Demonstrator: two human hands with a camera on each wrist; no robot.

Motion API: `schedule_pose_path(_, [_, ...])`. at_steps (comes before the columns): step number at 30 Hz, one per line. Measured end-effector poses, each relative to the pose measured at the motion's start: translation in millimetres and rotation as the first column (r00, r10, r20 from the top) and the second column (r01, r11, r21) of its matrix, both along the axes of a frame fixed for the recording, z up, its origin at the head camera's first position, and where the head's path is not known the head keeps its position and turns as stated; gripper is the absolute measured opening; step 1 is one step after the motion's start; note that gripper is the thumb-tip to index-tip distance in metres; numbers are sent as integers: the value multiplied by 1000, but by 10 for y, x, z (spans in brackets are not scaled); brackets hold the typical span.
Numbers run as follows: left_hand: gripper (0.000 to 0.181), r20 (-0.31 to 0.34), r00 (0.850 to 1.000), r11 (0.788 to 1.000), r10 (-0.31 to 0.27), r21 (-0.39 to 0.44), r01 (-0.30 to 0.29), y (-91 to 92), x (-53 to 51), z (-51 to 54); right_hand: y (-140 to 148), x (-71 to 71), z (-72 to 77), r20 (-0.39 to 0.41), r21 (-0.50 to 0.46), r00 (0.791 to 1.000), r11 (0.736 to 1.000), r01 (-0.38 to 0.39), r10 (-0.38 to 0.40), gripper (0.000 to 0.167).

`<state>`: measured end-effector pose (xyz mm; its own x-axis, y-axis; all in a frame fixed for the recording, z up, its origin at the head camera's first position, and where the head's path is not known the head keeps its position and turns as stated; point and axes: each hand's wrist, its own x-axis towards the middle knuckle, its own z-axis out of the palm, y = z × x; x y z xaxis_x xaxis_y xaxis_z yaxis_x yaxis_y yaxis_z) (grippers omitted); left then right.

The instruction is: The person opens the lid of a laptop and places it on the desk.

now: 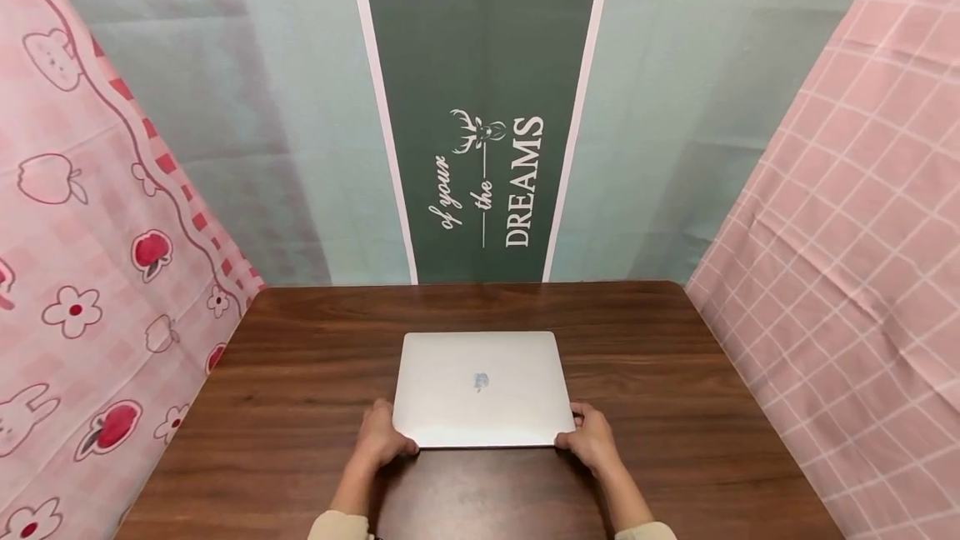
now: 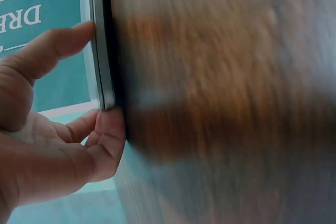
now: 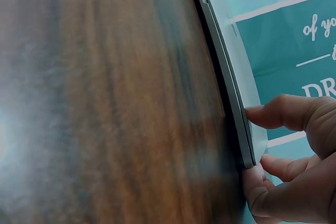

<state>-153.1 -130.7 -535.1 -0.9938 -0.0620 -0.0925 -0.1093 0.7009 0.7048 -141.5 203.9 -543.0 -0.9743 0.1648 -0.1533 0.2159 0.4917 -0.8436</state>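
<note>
A closed silver laptop (image 1: pixel 483 407) with a logo on its lid lies on the wooden table. At its near left corner is the left hand (image 1: pixel 381 437), at its near right corner the right hand (image 1: pixel 590 440). In the left wrist view, the thumb of the left hand (image 2: pixel 58 124) touches the front edge of the laptop (image 2: pixel 103 51) and the fingers bend round its side. The right wrist view has the right hand (image 3: pixel 296 166) holding the laptop (image 3: pixel 233 87) likewise, thumb on the front edge, fingers at the side. Some fingertips are hidden.
The brown table (image 1: pixel 300 357) reaches back to a green and grey curtain (image 1: pixel 480 40) with lettering. Pink patterned cloth (image 1: pixel 97 273) hangs on the left, pink checked cloth (image 1: pixel 847 232) on the right.
</note>
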Motion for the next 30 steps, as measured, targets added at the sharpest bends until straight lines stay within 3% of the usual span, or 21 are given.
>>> schedule_pose_path(12, [66, 17, 999, 999, -32, 22, 31, -38, 94, 12, 12, 59, -30, 3, 109, 998, 992, -59, 59, 73])
schedule_pose_path(22, [66, 14, 999, 999, -31, 23, 30, -65, 65, -2, -18, 69, 0, -3, 92, 999, 995, -48, 48, 74])
schedule_pose_path(30, [65, 15, 1000, 999, -26, 26, 25, -46, 104, 13, -3, 111, -18, -5, 110, 998, 992, -56, 57, 73])
